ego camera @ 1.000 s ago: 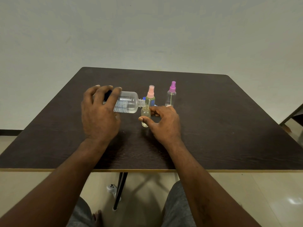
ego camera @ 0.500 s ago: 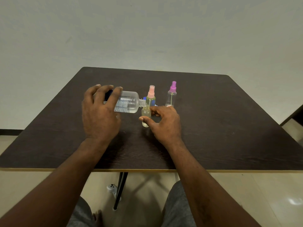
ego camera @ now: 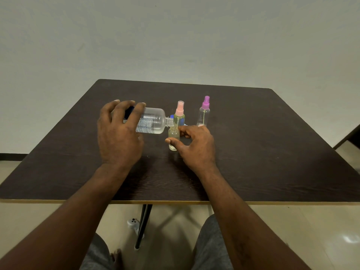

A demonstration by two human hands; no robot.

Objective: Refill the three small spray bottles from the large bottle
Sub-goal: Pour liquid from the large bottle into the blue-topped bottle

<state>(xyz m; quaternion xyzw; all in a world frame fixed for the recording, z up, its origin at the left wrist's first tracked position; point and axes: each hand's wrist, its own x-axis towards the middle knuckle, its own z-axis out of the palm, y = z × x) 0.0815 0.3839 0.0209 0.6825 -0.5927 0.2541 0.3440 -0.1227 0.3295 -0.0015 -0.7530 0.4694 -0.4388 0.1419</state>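
My left hand (ego camera: 118, 137) grips the large clear bottle (ego camera: 153, 123), which is tipped on its side with its open neck over the mouth of a small uncapped spray bottle (ego camera: 173, 137). My right hand (ego camera: 196, 146) holds that small bottle upright on the table between thumb and fingers; pale liquid shows inside it. Behind it stands a small bottle with a pink sprayer (ego camera: 179, 114) and yellowish liquid. To its right stands a clear small bottle with a purple sprayer (ego camera: 204, 112).
The dark wooden table (ego camera: 263, 152) carries a blue cap (ego camera: 171, 116), partly hidden behind the pink-topped bottle. A white controller (ego camera: 132, 224) lies on the floor by the table leg. A dark furniture edge (ego camera: 350, 135) shows at far right.
The large bottle's neck has shifted slightly toward the small bottle's mouth. Both hands keep the same hold.
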